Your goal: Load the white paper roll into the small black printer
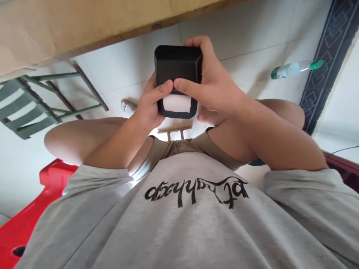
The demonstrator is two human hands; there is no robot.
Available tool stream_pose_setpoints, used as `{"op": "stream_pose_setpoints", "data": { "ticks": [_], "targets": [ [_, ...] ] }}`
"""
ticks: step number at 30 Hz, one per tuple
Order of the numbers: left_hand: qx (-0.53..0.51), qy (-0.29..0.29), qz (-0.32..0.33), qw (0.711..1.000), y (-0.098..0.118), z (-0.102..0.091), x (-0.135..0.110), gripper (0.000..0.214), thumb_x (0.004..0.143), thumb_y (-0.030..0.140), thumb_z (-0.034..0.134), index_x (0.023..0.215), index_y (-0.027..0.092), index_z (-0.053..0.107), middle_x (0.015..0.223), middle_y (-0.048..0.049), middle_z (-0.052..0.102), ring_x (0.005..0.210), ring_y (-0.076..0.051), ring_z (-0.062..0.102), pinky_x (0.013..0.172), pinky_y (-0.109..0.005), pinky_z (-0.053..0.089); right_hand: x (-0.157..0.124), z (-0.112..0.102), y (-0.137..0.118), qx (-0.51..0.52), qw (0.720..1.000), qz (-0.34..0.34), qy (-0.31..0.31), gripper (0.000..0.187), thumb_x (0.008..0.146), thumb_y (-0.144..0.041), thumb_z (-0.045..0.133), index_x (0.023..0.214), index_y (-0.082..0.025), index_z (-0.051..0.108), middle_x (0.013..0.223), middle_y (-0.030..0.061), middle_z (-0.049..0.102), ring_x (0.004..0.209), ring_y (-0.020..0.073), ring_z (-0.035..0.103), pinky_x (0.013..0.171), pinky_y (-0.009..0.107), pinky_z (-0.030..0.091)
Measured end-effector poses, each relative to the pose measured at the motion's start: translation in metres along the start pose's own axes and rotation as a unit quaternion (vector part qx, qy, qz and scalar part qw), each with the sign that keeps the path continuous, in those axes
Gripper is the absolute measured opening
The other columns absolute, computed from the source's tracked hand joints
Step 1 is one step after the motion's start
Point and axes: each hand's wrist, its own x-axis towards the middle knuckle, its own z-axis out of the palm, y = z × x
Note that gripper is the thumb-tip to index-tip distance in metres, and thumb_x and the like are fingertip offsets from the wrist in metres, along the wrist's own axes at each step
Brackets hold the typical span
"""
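Note:
Between my two hands, above my lap, is a black box-shaped device (178, 61) with rounded corners. Toward its near end a white, paper-like piece (177, 103) shows in a framed opening; its exact kind I cannot make out. My left hand (153, 100) is closed around the near left side, thumb on the top face. On the right side, my right hand (214, 80) wraps the device, its thumb also pressing the top just above the white piece. Both thumb tips almost meet. The other fingers are partly hidden behind and under the device.
A wooden table edge (112, 35) runs across the top. At left stands a green folding stool (30, 104), with a red plastic piece (25, 213) below it. A clear bottle with green cap (297, 70) lies on the tiled floor (252, 41) at right, by a dark patterned border (325, 56).

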Motion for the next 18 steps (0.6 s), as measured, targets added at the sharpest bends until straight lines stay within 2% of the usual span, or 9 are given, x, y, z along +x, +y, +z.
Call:
{"op": "stream_pose_setpoints", "data": {
  "ticks": [4, 7, 10, 13, 16, 18],
  "targets": [
    [0.029, 0.028, -0.01, 0.999, -0.004, 0.016, 0.004, 0.052, 0.076, 0.059, 0.098, 0.11, 0.027, 0.076, 0.109, -0.0005, 0.08, 0.119, -0.033, 0.075, 0.099, -0.046, 0.066, -0.005, -0.017, -0.001, 0.03, 0.999, 0.011, -0.002, 0.079, 0.083, -0.051, 0.073, 0.144, -0.022, 0.032, 0.148, 0.0103, 0.054, 0.118, 0.0176, 0.061, 0.109, 0.036, 0.056],
    [0.029, 0.045, -0.015, 0.998, -0.003, 0.02, 0.003, 0.058, 0.068, 0.06, 0.103, 0.108, 0.028, 0.075, 0.104, 0.0005, 0.079, 0.108, -0.029, 0.075, 0.09, -0.044, 0.064, -0.006, -0.019, 0.002, 0.042, 0.999, 0.027, -0.02, 0.081, 0.081, -0.054, 0.078, 0.142, -0.026, 0.034, 0.149, 0.0067, 0.056, 0.117, 0.0163, 0.061, 0.108, 0.036, 0.057],
    [0.009, 0.043, -0.035, 0.998, 0.003, 0.018, -0.001, 0.054, 0.066, 0.051, 0.104, 0.108, 0.032, 0.075, 0.1, 0.0017, 0.077, 0.097, -0.026, 0.072, 0.085, -0.043, 0.061, -0.008, -0.012, 0.003, 0.051, 0.999, 0.016, -0.007, 0.079, 0.082, -0.057, 0.08, 0.141, -0.027, 0.037, 0.143, 0.0036, 0.059, 0.12, 0.0146, 0.061, 0.113, 0.035, 0.057],
    [-0.001, 0.017, -0.063, 0.998, 0.01, 0.015, -0.005, 0.047, 0.072, 0.055, 0.098, 0.107, 0.033, 0.076, 0.112, -0.0006, 0.079, 0.117, -0.033, 0.073, 0.096, -0.05, 0.063, -0.013, -0.003, -0.001, 0.056, 0.998, 0.013, 0.021, 0.073, 0.088, -0.055, 0.077, 0.142, -0.025, 0.039, 0.131, 0.0029, 0.064, 0.123, 0.0133, 0.063, 0.119, 0.034, 0.056],
    [-0.012, -0.023, -0.07, 0.997, 0.013, 0.014, -0.005, 0.046, 0.084, 0.07, 0.083, 0.111, 0.033, 0.079, 0.134, -0.0007, 0.079, 0.149, -0.039, 0.06, 0.109, -0.053, 0.062, -0.016, -0.001, -0.005, 0.03, 0.998, 0.039, 0.027, 0.067, 0.094, -0.051, 0.076, 0.144, -0.024, 0.04, 0.115, 0.0023, 0.067, 0.118, 0.0142, 0.065, 0.115, 0.033, 0.058],
    [-0.013, -0.018, -0.07, 0.997, 0.013, 0.013, -0.004, 0.041, 0.088, 0.069, 0.077, 0.109, 0.034, 0.079, 0.138, 0.0024, 0.078, 0.157, -0.039, 0.053, 0.114, -0.051, 0.061, -0.015, -0.004, -0.008, 0.003, 0.998, 0.05, 0.023, 0.065, 0.094, -0.047, 0.076, 0.145, -0.024, 0.042, 0.111, 0.0032, 0.068, 0.113, 0.0156, 0.066, 0.11, 0.033, 0.059]
  ]
}}
